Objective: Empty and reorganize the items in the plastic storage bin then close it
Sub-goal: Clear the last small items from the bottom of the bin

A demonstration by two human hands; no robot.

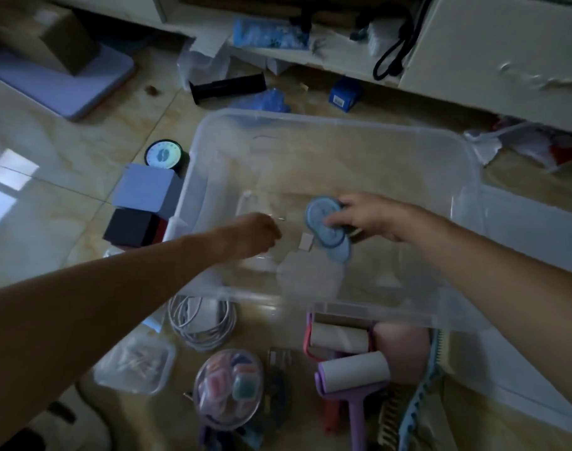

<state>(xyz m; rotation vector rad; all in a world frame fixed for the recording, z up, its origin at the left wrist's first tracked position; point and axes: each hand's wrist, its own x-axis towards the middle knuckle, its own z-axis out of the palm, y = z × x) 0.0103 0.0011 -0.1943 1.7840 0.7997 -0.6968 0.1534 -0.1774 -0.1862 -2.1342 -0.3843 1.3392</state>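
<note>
Lying nearest on the tiled floor (pixel 66 196) are two lint rollers (pixel 353 372), a round clear tub of coloured squares (pixel 229 388), a coil of white cable (pixel 201 322) and a clear lidded box (pixel 136 364), all just outside the near wall of the clear plastic storage bin (pixel 310 297). Both bare arms reach over that near wall into the bin, which stands open and almost empty. The left hand (pixel 255 234), left of centre, is curled with its fingertips drawn together over the bin floor; whether it pinches anything cannot be told through the blur. A small pale square (pixel 305 241) lies on the bin floor between the two hands. The right hand (pixel 372 218), just right of centre, grips a round blue disc (pixel 322 216) by its edge, thumb and fingers closed on it, with the disc sticking out to the left of the hand and a second blue piece (pixel 340 252) hanging just below it. Left of the bin sit a dark box (pixel 131 227), a pale lilac box (pixel 146 188) and a round dial (pixel 164 153). Farther off lie a black cylinder (pixel 229 87), a small blue box (pixel 344 94) and white cabinets (pixel 492 50).
</note>
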